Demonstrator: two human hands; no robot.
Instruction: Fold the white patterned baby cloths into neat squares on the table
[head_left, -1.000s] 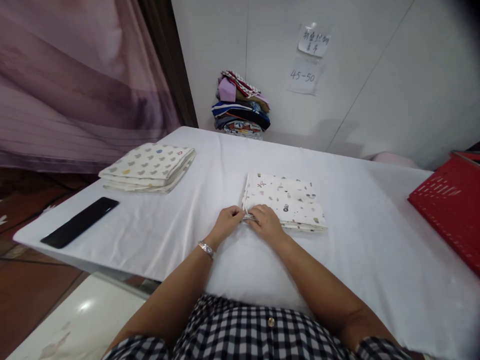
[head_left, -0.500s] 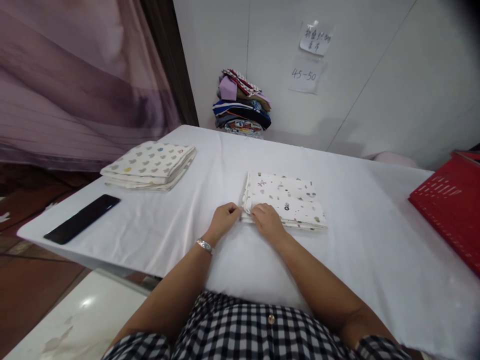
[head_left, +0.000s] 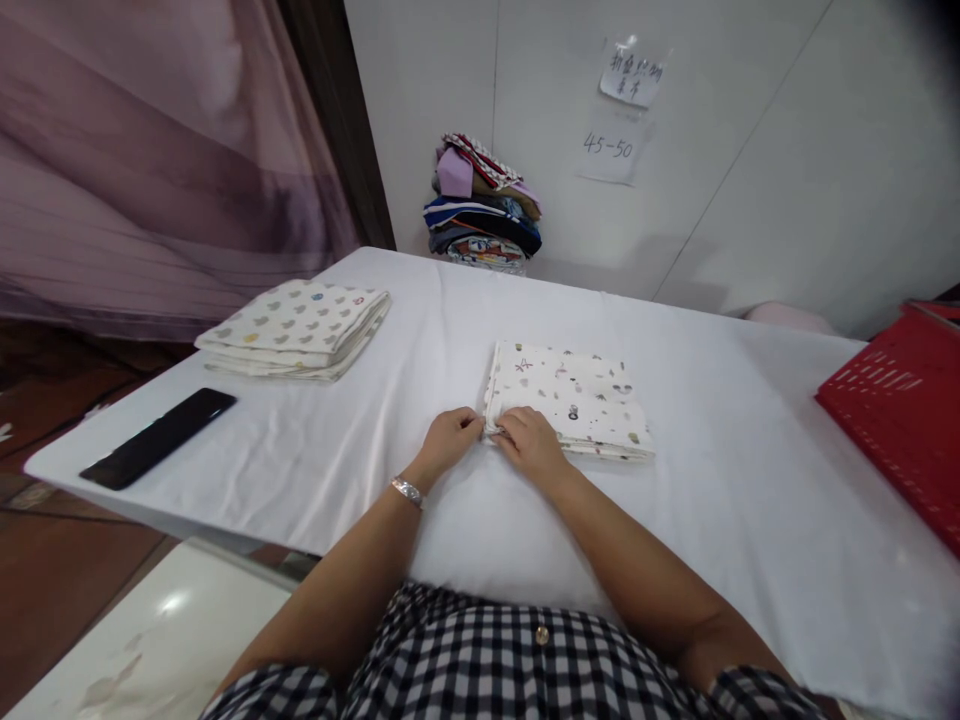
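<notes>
Firstly, left on the white bench (head_left: 735,480): flat black object (head_left: 157,438); beyond it, folded grey-print cloth (head_left: 296,325). Middle: left hand (head_left: 452,440), fingers curled, grip indeterminable; right hand (head_left: 534,442), grip pinching near left corner of folded starfish-print cloth (head_left: 574,390). Right: red basket (head_left: 892,400).

Illumination: even, moderate, slightly grey across the bench (head_left: 727,540). A hard glare spot sits on the glossy white panel (head_left: 172,640) at lower left; a small glint shows on the bracelet (head_left: 409,491). A soft shadow falls on the wall (head_left: 750,110). The floor (head_left: 45,590) is dim. Upper right corner: dark, blurred. Wide-angle stretch toward the edges; fine detail on the printed cloth (head_left: 566,390) soft.
</notes>
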